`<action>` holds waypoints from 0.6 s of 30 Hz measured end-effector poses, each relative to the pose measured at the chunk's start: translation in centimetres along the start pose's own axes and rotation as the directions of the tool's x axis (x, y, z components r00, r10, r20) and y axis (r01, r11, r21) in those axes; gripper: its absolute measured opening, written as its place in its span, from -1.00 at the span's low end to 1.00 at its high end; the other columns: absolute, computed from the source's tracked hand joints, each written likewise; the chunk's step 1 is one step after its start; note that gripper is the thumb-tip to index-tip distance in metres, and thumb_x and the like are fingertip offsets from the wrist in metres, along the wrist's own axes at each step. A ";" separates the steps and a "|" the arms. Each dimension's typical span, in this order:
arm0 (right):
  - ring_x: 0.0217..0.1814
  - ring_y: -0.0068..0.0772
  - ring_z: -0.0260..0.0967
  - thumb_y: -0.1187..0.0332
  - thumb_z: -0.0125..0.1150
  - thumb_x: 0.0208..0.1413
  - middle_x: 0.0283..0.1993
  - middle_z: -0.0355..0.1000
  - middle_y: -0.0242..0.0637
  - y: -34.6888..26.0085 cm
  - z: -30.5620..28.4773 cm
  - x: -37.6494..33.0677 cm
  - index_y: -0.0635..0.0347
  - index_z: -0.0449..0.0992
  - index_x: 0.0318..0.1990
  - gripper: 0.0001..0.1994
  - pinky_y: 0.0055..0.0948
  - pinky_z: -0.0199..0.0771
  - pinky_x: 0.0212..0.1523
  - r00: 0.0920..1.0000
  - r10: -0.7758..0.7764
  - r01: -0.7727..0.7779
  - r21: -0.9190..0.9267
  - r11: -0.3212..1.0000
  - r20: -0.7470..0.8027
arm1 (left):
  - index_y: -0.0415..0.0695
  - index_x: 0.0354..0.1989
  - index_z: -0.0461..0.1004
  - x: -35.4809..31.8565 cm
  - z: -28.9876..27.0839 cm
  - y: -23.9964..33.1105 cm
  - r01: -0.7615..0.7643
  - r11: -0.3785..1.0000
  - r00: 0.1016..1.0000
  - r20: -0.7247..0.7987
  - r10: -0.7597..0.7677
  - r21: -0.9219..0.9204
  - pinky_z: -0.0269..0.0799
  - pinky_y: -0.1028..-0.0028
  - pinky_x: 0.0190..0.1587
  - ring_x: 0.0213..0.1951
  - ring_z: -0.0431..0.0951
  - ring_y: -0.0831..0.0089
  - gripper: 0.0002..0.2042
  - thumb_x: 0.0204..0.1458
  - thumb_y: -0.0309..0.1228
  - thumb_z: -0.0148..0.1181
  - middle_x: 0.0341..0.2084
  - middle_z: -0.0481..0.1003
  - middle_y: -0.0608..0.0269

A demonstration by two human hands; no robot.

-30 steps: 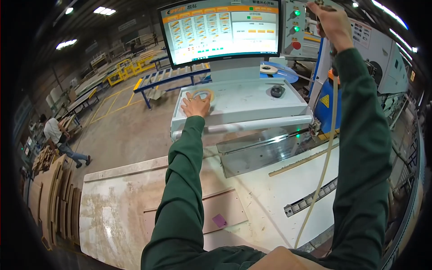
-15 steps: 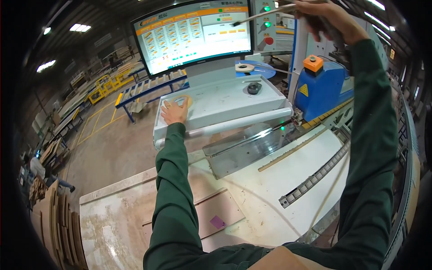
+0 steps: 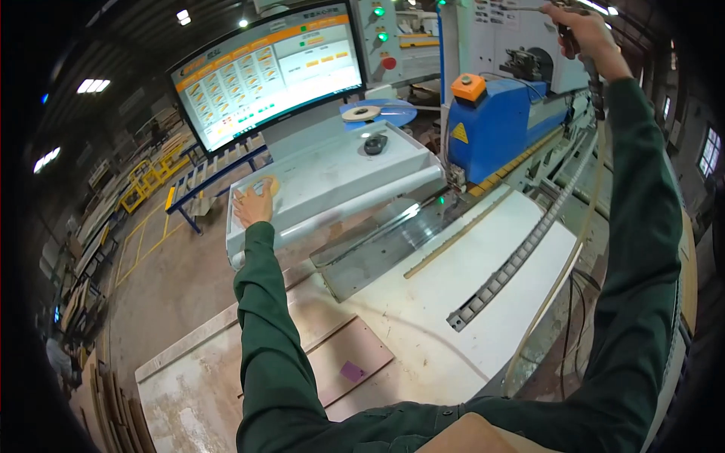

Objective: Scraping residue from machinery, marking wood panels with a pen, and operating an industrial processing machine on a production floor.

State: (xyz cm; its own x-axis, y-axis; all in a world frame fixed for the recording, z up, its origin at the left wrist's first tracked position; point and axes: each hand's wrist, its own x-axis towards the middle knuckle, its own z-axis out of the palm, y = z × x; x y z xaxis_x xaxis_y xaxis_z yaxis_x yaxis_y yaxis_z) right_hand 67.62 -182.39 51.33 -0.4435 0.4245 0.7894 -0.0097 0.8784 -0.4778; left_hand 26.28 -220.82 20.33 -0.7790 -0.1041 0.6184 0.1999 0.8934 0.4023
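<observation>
My right hand (image 3: pixel 585 39) is raised at the upper right, closed around an air blow gun. Its long thin nozzle (image 3: pixel 521 8) points left, and a hose (image 3: pixel 599 113) hangs down from it. At the left end of a grey tray (image 3: pixel 321 167), my left hand (image 3: pixel 255 205) lies with fingers spread, touching or right beside a yellowish tape roll (image 3: pixel 270 183), which it partly covers. A small black round object (image 3: pixel 374 144) rests farther right on the tray. Behind the tray stands a lit monitor (image 3: pixel 272 75).
A blue machine unit (image 3: pixel 491 128) with an orange top stands right of the tray. Below lies a white worktable (image 3: pixel 423 325) with a slotted strip (image 3: pixel 498 283), a pinkish board (image 3: pixel 366 347) and a purple piece (image 3: pixel 352 371). A roller conveyor (image 3: pixel 208 177) stands beyond at left.
The view has swung right, so the monitor and tray sit farther left. My right hand has carried the blow gun rightward, its nozzle away from the monitor. My left hand stays on the tray.
</observation>
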 end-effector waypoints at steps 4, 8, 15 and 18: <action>-0.83 -0.56 0.14 0.08 0.14 -0.04 -0.82 0.18 -0.39 6.8 0.5 0.3 0.21 0.30 -0.75 -0.56 -0.51 0.12 -0.78 0.993 0.083 -0.066 -0.186 0.980 0.082 | -0.22 -0.12 0.38 0.4 0.3 -0.1 -0.191 0.973 0.978 -0.111 0.177 -0.132 0.00 0.24 0.12 0.11 0.11 0.03 -0.51 -0.04 -0.04 -0.07 0.02 0.19 -0.18; -0.75 -0.51 0.27 0.08 0.21 -0.13 -0.75 0.29 -0.33 10.7 -0.5 -2.8 0.27 0.42 -0.64 -0.62 -0.49 0.26 -0.69 0.946 0.274 -0.256 -0.116 0.960 0.175 | -0.27 -0.18 0.40 2.4 0.1 -3.4 -0.395 0.891 0.915 -0.181 0.360 -0.226 0.06 0.26 0.07 0.07 0.17 0.08 -0.63 0.03 -0.19 -0.06 -0.03 0.24 -0.12; -0.77 -0.50 0.25 0.18 0.13 -0.04 -0.76 0.28 -0.35 15.8 -8.2 -13.0 0.23 0.38 -0.57 -0.71 -0.53 0.22 -0.73 0.832 0.447 -0.476 0.008 0.880 0.327 | -0.28 -0.22 0.37 -12.6 -6.5 -0.1 -0.024 0.337 0.997 0.004 0.080 -0.941 0.23 0.41 -0.08 -0.19 0.37 0.35 -0.73 0.11 -0.30 -0.11 -0.29 0.40 0.15; -0.67 -0.46 0.36 0.28 0.03 0.00 -0.66 0.37 -0.26 12.8 -12.5 -21.0 0.31 0.38 -0.43 -0.78 -0.56 0.30 -0.64 0.511 0.334 -0.519 -0.025 0.854 0.792 | -0.29 -0.18 0.37 -24.0 -11.3 -1.3 0.063 0.429 0.953 0.181 0.242 -0.901 0.31 0.48 -0.14 -0.25 0.40 0.43 -0.67 0.12 -0.25 -0.16 -0.27 0.40 0.17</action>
State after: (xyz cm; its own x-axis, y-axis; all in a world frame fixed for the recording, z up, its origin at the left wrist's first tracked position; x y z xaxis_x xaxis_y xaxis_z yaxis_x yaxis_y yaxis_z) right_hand 88.05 -177.33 33.43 -0.9399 0.3359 -0.0614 0.2442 0.5356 -0.8084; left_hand 51.40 -224.42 12.61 -0.8020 0.1962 0.5642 0.5726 -0.0169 0.8197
